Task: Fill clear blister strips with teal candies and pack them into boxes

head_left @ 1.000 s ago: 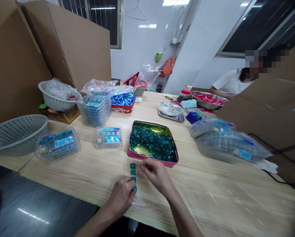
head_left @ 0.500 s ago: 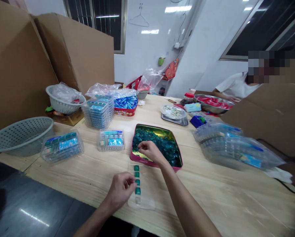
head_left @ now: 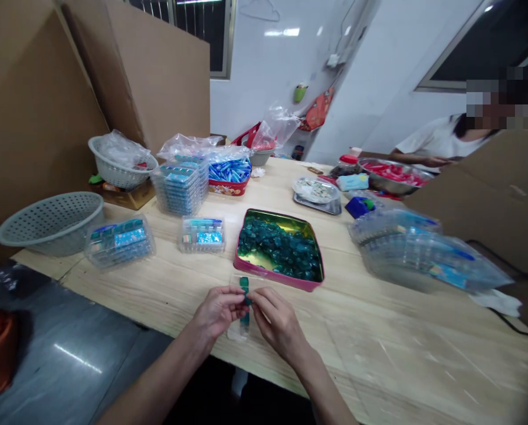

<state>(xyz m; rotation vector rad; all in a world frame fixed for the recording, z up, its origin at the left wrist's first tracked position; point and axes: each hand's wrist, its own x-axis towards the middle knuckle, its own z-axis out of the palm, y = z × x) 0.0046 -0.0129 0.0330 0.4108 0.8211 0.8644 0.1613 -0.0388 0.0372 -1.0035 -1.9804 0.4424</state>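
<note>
A clear plastic tray [head_left: 239, 330] with a column of small teal pieces [head_left: 245, 284] lies near the front edge of the wooden table [head_left: 379, 348]. My left hand [head_left: 217, 313] and my right hand [head_left: 278, 321] meet over it, fingers pinched together at one teal piece in the middle of the column. Just behind them stands a pink-rimmed tin [head_left: 279, 277] filled with teal wrapped pieces [head_left: 281, 248].
Stacks of filled clear packs [head_left: 120, 242] [head_left: 202, 234] [head_left: 180, 188] sit to the left, and a grey basket [head_left: 51, 221] at the table's left end. A heap of clear trays [head_left: 423, 254] lies to the right. Another person [head_left: 440, 141] sits at the far right behind cardboard [head_left: 489, 195].
My right hand has come back from the tin to the tray. Both hands now pinch together at the teal column, and the view has shifted slightly to the left.
</note>
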